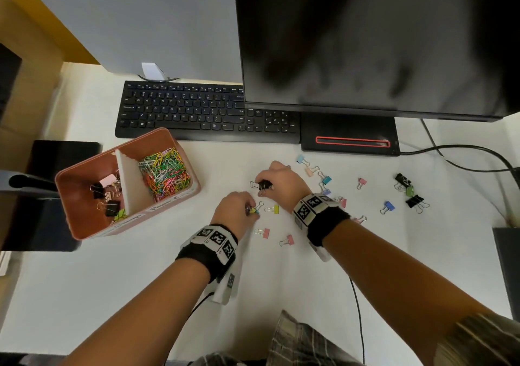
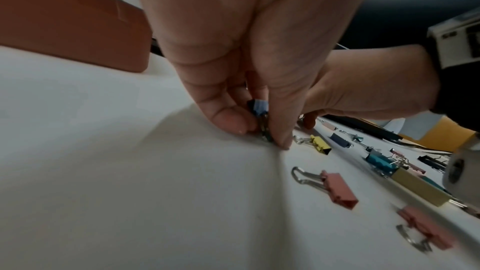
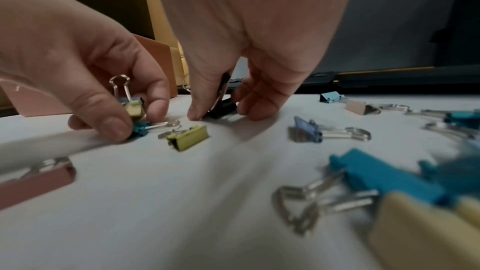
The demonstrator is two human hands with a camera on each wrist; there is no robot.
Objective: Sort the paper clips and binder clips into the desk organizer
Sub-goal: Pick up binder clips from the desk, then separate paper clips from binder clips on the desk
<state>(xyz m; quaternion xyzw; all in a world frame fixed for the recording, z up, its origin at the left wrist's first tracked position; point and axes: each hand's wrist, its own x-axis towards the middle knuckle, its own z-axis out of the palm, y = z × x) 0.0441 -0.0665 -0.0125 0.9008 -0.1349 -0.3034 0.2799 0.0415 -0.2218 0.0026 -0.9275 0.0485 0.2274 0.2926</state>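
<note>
1. Plaid cloth shows at the bottom edge of the head view, and both forearms reach out from there over the white desk.
2. Her or his left hand pinches a small bunch of binder clips, yellow and teal among them, down against the desk.
3. Right hand curls its fingers round a black binder clip, which touches the desk.
4. One yellow clip lies loose between the two hands; pink clips sit nearer the body.
5. More coloured and black clips are scattered to the right.
6. Left of the hands stands the pink desk organizer: paper clips fill its right compartment, binder clips lie in the left.
7. Behind are a keyboard and a dark monitor.
</note>
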